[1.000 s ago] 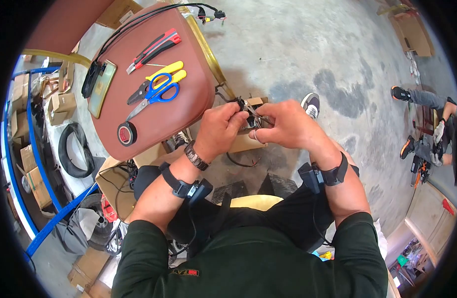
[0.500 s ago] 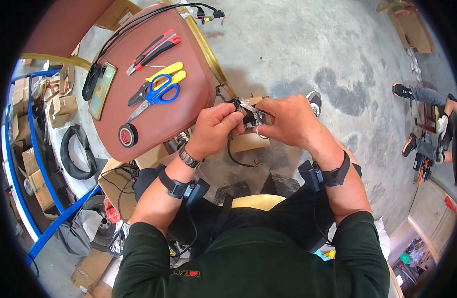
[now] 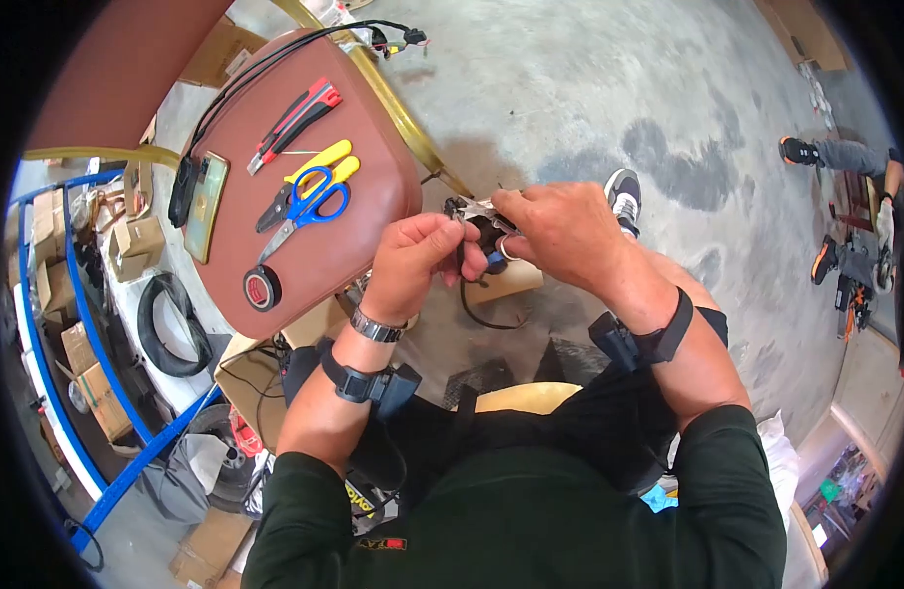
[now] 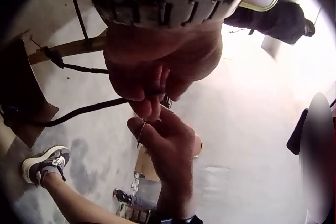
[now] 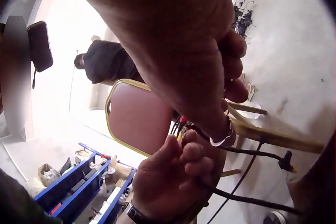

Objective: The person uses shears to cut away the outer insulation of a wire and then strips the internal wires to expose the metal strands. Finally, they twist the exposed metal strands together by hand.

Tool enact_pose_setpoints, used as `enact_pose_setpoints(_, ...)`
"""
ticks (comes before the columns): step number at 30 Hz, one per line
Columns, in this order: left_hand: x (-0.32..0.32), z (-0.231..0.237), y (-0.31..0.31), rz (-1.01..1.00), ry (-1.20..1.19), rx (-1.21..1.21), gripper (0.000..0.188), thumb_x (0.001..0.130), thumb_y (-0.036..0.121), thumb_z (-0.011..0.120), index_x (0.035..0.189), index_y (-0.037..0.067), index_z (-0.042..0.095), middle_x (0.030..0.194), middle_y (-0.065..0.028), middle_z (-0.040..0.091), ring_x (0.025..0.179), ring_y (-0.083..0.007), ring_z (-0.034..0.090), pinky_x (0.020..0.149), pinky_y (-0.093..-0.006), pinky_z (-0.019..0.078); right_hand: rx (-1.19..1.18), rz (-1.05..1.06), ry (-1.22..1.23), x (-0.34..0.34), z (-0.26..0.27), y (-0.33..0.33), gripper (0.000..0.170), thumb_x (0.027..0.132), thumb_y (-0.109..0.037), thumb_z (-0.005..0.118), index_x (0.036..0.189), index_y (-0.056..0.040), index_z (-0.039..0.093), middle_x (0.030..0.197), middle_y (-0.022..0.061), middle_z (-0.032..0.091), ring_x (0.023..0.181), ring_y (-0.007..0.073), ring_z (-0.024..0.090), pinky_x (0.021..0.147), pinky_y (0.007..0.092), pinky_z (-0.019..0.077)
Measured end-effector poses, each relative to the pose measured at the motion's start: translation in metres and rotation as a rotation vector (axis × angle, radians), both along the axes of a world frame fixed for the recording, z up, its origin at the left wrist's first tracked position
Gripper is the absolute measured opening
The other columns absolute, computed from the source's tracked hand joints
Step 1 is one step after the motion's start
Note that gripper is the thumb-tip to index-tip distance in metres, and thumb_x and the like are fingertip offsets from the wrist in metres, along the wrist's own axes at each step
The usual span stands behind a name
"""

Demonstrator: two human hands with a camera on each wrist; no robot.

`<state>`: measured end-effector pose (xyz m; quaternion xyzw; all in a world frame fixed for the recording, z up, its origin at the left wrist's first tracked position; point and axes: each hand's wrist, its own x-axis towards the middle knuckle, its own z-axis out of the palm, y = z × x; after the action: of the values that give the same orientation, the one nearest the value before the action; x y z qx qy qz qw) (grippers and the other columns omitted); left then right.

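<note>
My left hand [image 3: 411, 263] pinches the end of a black cable [image 4: 86, 109] between thumb and fingertips. Facing it, my right hand [image 3: 572, 232] grips a silver metal hand tool [image 3: 479, 209], whose tip reaches the cable end right at the left fingertips. Fingers hide most of this tool; a blue part [image 3: 495, 258] shows below them, and I cannot tell its kind. In the right wrist view, a pale curved metal piece [image 5: 227, 141] shows at the right fingers, above the upturned left hand [image 5: 170, 174]. The cable's loose stretch hangs below both hands.
On the brown chair seat [image 3: 369, 231] lie blue-handled scissors [image 3: 297, 210], yellow-handled snips [image 3: 326, 157], a red and black utility knife [image 3: 293, 125], a tape roll [image 3: 262, 288] and a phone [image 3: 206, 208]. More black cables [image 3: 265, 67] cross its back edge. Blue shelving [image 3: 138, 481] stands left.
The head view has shifted slightly. My left hand has drawn a little away from the right and its fingers have turned upward. The blue part has come into sight under the right hand.
</note>
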<state>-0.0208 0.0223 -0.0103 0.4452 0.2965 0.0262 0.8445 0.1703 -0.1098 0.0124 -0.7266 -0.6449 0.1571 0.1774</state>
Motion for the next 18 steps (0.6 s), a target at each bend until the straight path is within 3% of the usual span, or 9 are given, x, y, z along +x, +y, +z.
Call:
enact_pose_setpoints(6,-0.007,-0.005,-0.012,0.058,0.1,0.161,0.019,0.098,0.016,0.062,0.106,0.001,0.068,0.09,-0.0093,0.073,0.076,-0.0128,0.066,0.062,-0.0234,0.048,-0.005,0.056,0.152,0.007,-0.009,0.0,0.03,0.076,-0.031,0.076,0.096,-0.012,0.066,0.076,0.0096,0.069,0.072,0.0335,0.069,0.063,0.0458,0.0541)
enact_pose_setpoints(9,-0.008,-0.003,-0.016,0.09,0.088,0.193,0.018,0.098,0.016,0.064,0.103,0.0,0.071,0.089,-0.0073,0.073,0.073,-0.0086,0.063,0.059,-0.0214,0.047,-0.146,0.06,0.256,0.009,0.003,0.003,0.032,0.071,-0.021,0.077,0.1,-0.0101,0.069,0.076,0.0106,0.068,0.071,0.0326,0.068,0.062,0.0417,0.0527)
enact_pose_setpoints(12,-0.011,-0.004,-0.017,0.077,0.117,0.219,0.017,0.098,0.017,0.064,0.102,0.001,0.07,0.089,-0.005,0.071,0.076,-0.0095,0.063,0.06,-0.0219,0.0466,-0.123,0.084,0.284,0.01,0.003,0.003,0.03,0.071,-0.025,0.076,0.097,-0.0104,0.07,0.07,0.011,0.067,0.069,0.0338,0.067,0.06,0.0418,0.0523)
enact_pose_setpoints(18,-0.01,-0.007,-0.017,0.094,0.209,0.228,0.019,0.097,0.018,0.065,0.101,0.001,0.07,0.084,-0.0024,0.068,0.073,-0.0095,0.062,0.058,-0.0219,0.0459,-0.119,0.06,-0.026,-0.007,0.0,0.004,0.03,0.073,-0.032,0.074,0.09,-0.0091,0.068,0.066,0.012,0.066,0.065,0.0326,0.068,0.058,0.0434,0.0521)
